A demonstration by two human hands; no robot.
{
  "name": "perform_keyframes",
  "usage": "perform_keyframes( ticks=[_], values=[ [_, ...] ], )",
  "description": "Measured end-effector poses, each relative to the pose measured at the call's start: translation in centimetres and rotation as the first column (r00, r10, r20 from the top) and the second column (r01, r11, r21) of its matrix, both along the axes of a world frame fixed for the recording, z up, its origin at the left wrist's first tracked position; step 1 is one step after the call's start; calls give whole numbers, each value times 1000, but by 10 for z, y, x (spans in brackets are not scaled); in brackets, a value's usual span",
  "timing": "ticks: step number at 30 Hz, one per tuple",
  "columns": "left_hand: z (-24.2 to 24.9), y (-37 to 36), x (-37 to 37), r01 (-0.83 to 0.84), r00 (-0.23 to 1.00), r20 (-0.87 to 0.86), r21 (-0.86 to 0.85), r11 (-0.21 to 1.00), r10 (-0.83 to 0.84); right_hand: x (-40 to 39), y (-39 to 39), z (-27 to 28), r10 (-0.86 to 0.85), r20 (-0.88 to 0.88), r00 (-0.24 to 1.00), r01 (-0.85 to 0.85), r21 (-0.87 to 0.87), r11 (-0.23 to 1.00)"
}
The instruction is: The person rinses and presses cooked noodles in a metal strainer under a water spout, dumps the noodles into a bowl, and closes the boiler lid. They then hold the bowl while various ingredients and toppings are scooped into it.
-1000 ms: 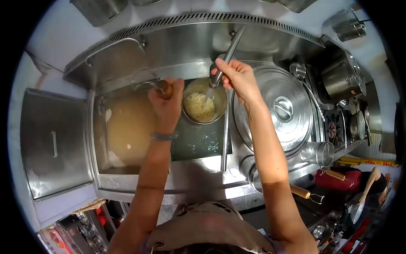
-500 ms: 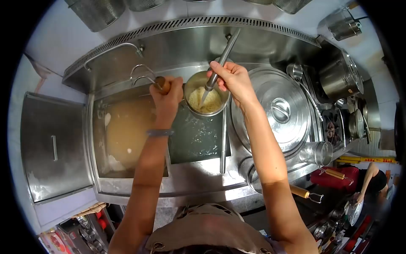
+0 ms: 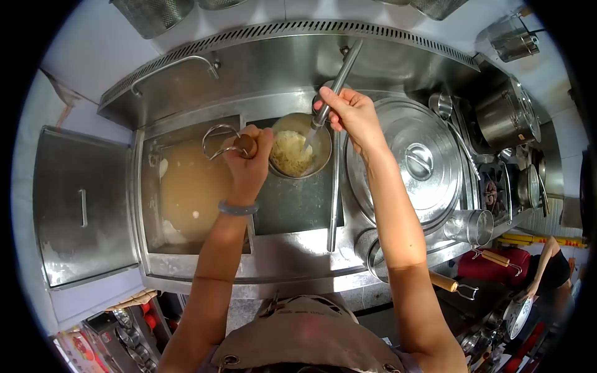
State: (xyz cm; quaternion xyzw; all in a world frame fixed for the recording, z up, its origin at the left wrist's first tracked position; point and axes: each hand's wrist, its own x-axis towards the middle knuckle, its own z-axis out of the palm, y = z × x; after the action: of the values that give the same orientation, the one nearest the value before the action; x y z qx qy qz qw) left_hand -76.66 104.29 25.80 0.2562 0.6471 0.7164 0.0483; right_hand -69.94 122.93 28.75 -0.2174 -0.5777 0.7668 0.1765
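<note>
My left hand (image 3: 249, 160) is closed around the wooden handle of a noodle strainer (image 3: 324, 151), whose hooked metal end loops out to the left. Pale noodles (image 3: 291, 153) lie in the strainer, heaped toward its left side. The strainer sits over the dark water well (image 3: 286, 208). My right hand (image 3: 348, 115) grips a long, thin steel-handled utensil (image 3: 341, 78) partway down its shaft. Its narrow tip reaches into the strainer at the edge of the noodles; the tip's exact form is too small to make out.
Left of the well is a basin of cloudy brown water (image 3: 194, 186). A metal pipe (image 3: 334, 205) runs along the well's right side. A large lidded pot (image 3: 404, 168) stands to the right, with mesh strainers (image 3: 376, 258) at the front edge. Another person's arm (image 3: 544, 264) shows far right.
The left hand has turned the strainer's handle, so its hooked end shows more toward me. The noodles have shifted left in the strainer, away from the utensil's tip. The view has moved slightly.
</note>
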Motion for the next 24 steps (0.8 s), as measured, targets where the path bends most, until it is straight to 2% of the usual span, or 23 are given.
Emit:
perform_keyframes(
  ticks=[4, 6, 7, 9, 10, 14, 17, 19, 23, 24],
  values=[
    [6, 9, -1, 0, 1000, 2, 94, 996, 0, -1, -1, 0, -4, 6, 1000, 4, 12, 1000],
    [15, 19, 6, -44, 989, 143, 167, 985, 20, -1, -1, -2, 8, -6, 1000, -9, -5, 1000],
    [10, 22, 4, -45, 989, 143, 168, 985, 21, -1, -2, -2, 10, -7, 1000, -10, -3, 1000],
    [-4, 29, -1, 36, 998, 49, 80, 996, -40, -1, -2, -1, 4, -17, 1000, -4, -32, 999],
    [-8, 31, -2, 78, 996, 30, 89, 993, -81, -2, -3, -1, -6, -8, 1000, 6, -6, 1000],
    [-10, 24, 9, 80, 991, 99, 96, 992, -89, 0, 0, 0, 7, -1, 1000, -7, 1, 1000],
    [-6, 10, 17, 72, 993, 85, 89, 993, -80, 2, 1, 0, 13, 9, 1000, -13, 8, 1000],
    [-5, 4, 22, -22, 1000, -2, -9, 1000, 22, 2, 1, 1, 3, 15, 1000, -3, 25, 1000],
    [3, 2, 17, -28, 1000, 2, -9, 1000, 28, 3, -1, -2, 5, -2, 1000, -5, 16, 1000],
    [16, 0, 17, -79, 996, 47, 4, 997, 79, 3, -2, -2, -8, 2, 1000, 8, 18, 1000]
  ],
)
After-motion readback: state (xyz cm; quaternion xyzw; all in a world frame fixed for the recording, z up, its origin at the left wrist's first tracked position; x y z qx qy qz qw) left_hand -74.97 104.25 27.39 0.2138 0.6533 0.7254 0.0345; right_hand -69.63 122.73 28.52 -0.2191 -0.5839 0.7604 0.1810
